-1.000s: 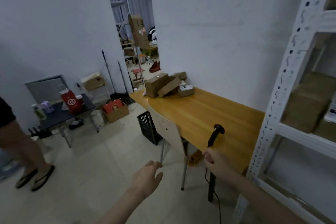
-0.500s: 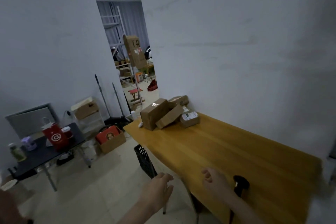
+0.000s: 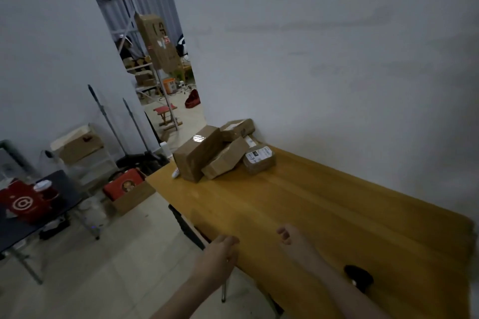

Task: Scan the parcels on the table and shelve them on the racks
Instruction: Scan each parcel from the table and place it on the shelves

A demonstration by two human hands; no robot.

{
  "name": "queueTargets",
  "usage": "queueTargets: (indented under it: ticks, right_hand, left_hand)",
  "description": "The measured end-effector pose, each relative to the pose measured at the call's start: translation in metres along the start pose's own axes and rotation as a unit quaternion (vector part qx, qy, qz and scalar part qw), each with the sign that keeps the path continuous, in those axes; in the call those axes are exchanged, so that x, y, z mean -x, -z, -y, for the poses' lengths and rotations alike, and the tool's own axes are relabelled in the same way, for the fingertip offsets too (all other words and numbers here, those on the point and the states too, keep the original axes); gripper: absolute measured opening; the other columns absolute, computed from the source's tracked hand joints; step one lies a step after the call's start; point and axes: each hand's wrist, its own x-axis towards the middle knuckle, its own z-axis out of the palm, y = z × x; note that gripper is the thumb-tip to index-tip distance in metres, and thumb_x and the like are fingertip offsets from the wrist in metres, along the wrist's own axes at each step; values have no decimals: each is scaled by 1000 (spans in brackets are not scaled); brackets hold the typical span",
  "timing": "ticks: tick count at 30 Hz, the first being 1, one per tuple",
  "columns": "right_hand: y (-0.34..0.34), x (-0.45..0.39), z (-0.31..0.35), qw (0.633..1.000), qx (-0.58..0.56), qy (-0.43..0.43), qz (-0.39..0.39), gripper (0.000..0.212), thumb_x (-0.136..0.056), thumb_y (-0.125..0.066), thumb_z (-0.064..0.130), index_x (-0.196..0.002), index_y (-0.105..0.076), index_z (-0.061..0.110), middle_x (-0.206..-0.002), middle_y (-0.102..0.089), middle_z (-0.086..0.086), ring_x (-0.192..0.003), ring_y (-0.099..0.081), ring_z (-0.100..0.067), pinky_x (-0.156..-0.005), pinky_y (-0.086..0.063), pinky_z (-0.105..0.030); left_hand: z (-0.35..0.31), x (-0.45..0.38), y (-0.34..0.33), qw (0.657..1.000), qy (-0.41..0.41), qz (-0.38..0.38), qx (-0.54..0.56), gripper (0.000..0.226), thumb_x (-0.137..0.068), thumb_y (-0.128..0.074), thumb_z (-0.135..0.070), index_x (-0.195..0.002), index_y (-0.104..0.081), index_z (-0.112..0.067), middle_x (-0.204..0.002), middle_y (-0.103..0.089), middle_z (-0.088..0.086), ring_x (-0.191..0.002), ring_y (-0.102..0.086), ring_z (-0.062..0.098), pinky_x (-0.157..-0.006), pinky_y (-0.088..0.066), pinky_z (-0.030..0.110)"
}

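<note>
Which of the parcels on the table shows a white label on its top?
The small parcel at the right end of the pile, lying flat nearest the wall; the larger brown boxes beside it show plain cardboard and tape.

Parcels (image 3: 223, 153) sit piled at the table's (image 3: 298, 204) far end against the wall; the scanner (image 3: 359, 278) stands at the near end, right of both hands; a side table (image 3: 64, 189) stands left on the floor

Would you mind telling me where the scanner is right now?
In the head view the scanner sits at the near right of the wooden table, just right of the right forearm, behind the right hand, far from the parcels.
</note>
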Motion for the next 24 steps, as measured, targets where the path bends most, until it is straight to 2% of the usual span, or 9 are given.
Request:
queueTargets:
  ticks: [3, 6, 8, 11, 13, 15, 16, 19, 24]
  right_hand:
    - [-10, -43, 7, 1000, 7, -10, -11, 15, -92, -55, 18, -102, -47, 24, -96, -48, 5, -82, -49, -10, -70, -43, -21]
    - [-19, -93, 23, 999, -1, -29, -16, 16, -90, -58, 17, -99, -47, 23, -93, -49, 4, -84, -52, -14, -75, -46, -27]
    - [-27, -131, 32, 999, -12, -46, -24, 16, -89, -60, 16, -99, -48, 22, -89, -47, 5, -83, -52, -16, -79, -48, -33]
    - [-43, -194, 49, 995, -35, -86, -24, 15, -91, -58, 21, -102, -47, 20, -99, -49, -2, -80, -50, -15, -78, -50, -35]
    - [-55, -237, 68, 992, -53, -111, -20, 19, -94, -56, 26, -108, -46, 21, -108, -49, -3, -81, -50, -13, -72, -49, -29]
    - [-65, -281, 92, 989, -77, -122, -25, 29, -95, -55, 31, -120, -43, 22, -117, -46, -1, -89, -51, -10, -68, -45, -18]
    - [-70, -302, 103, 988, -88, -119, -39, 38, -94, -56, 34, -127, -41, 22, -122, -42, 0, -100, -51, -12, -74, -44, -18]
    - [-84, -361, 126, 982, -117, -107, -102, 68, -87, -62, 45, -143, -28, 23, -139, -31, -2, -128, -38, -20, -99, -41, -30]
    - [-100, -422, 138, 956, -180, -166, -164, 85, -82, -68, 44, -147, -14, 34, -146, -18, -12, -131, -33, -36, -102, -40, -44]
  left_hand:
    - [29, -43, 7, 1000, -3, -5, 13, 33, -102, -40, -34, -134, -47, -28, -137, -47, -11, -115, -54, 7, -90, -46, 21]
    - [67, -96, 16, 1000, -18, -9, 8, 33, -101, -40, -36, -132, -47, -29, -137, -48, -13, -112, -56, 7, -88, -50, 26]
    - [97, -137, 24, 1000, -24, -7, 4, 33, -101, -40, -37, -132, -47, -30, -136, -48, -14, -112, -55, 6, -84, -49, 22]
    - [142, -197, 38, 1000, -20, 2, 12, 34, -101, -40, -38, -134, -45, -31, -135, -48, -12, -114, -53, 5, -83, -46, 19]
    - [172, -229, 45, 1000, -12, 21, 19, 33, -101, -40, -38, -134, -45, -33, -134, -48, -13, -114, -53, 5, -83, -47, 20]
    - [199, -258, 50, 999, -17, 43, 17, 32, -101, -39, -38, -133, -44, -34, -133, -47, -14, -114, -54, 5, -82, -48, 20]
    - [212, -271, 52, 998, -20, 51, 16, 32, -101, -38, -38, -132, -43, -35, -133, -46, -14, -113, -54, 5, -81, -49, 20]
    - [242, -303, 55, 997, -23, 66, 20, 32, -102, -37, -39, -133, -42, -35, -133, -44, -14, -114, -53, 5, -84, -50, 23]
    - [270, -337, 54, 996, -48, 65, 27, 32, -101, -38, -39, -132, -43, -34, -134, -43, -16, -115, -51, 4, -85, -49, 23]
